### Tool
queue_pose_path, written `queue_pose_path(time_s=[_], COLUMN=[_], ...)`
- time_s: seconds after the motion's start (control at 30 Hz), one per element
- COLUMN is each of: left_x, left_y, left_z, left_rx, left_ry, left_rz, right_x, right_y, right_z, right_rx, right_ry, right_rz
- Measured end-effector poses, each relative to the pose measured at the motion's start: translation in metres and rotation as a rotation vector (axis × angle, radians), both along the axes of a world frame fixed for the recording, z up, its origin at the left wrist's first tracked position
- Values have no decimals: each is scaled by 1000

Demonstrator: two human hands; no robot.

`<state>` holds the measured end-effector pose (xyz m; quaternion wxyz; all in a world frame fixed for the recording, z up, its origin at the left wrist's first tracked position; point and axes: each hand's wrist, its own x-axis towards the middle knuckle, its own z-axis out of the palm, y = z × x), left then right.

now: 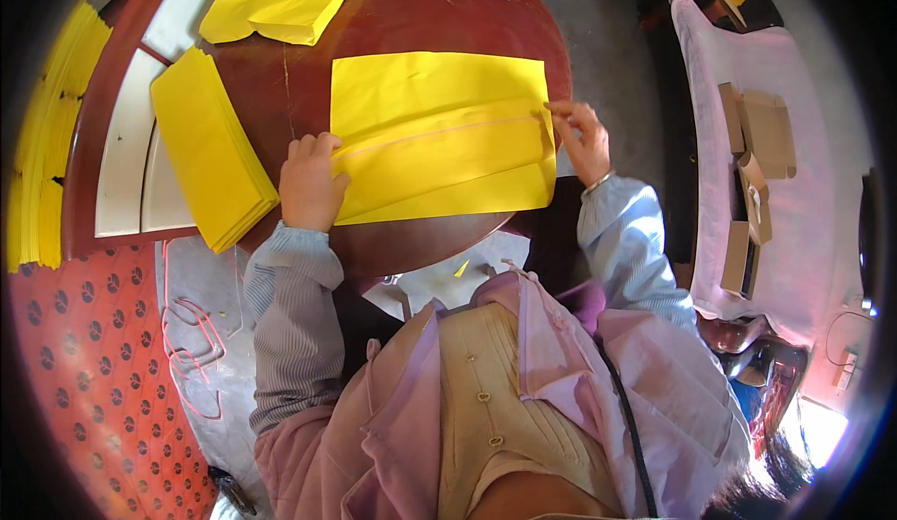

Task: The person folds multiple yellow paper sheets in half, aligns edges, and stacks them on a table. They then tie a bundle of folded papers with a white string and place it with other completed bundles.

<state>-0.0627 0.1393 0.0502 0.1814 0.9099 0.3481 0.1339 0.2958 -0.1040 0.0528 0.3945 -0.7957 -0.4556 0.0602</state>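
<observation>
At opposite edges, a creased yellow sheet (437, 160) is being touched by the left hand (310, 184) and pinched by the right hand (585, 142).

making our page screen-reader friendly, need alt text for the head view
A person's left hand and right hand touch opposite side edges of a creased yellow sheet on a dark red table. A yellow stack lies left of the sheet.

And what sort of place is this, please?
Probably a small handwork room, perhaps in a home. A yellow sheet lies spread on the dark red table, a neat stack of yellow sheets lies to its left, and open cardboard boxes lie on a pink cloth at the right.
</observation>
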Motion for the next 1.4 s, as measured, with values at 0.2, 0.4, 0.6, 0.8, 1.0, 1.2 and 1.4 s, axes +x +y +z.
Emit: queue_pose_path(time_s=[0.2,0.4,0.6,0.8,1.0,1.2,1.4], left_x=[-3,-12,-22,-25,-22,-18,-17], left_y=[10,6,-14,-23,-27,-28,-29], left_z=[5,-7,-20,-25,-26,-23,-26], left_rx=[-313,-390,-506,-539,-426,-376,-342], left_ry=[40,-102,-280,-369,-383,-360,-324], left_rz=[100,200,255,335,335,336,355], right_x=[55,56,50,46,46,47,-36], right_y=[40,65,67,67,65,64,55], right_z=[-8,-6,-6,-6,-7,-9,8], right_rx=[-222,-416,-441,-454,-445,-381,-64], right_ry=[115,129,21,-27,-4,-39,-578], right_rz=[188,148,135,126,126,145,273])
